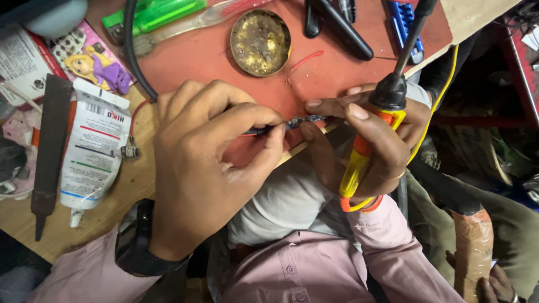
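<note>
Circuit strip (303,121), small and blue, sits mid-frame above the red worktop (202,62), pinched between both hands. Left hand (202,163) curls knuckles-up, thumb and forefinger closed on it; right hand (365,140) also clasps a yellow-handled soldering iron (373,132) upright.

A low wooden workbench (135,185) fills the left and top of the view, its pale top scuffed and stained, with a red mat (213,56) laid over the far part. Past the bench's right edge the corner falls into shadow: a red frame (519,67) and dark clutter sit there, too dim to make out. Light falls evenly from above.
</note>
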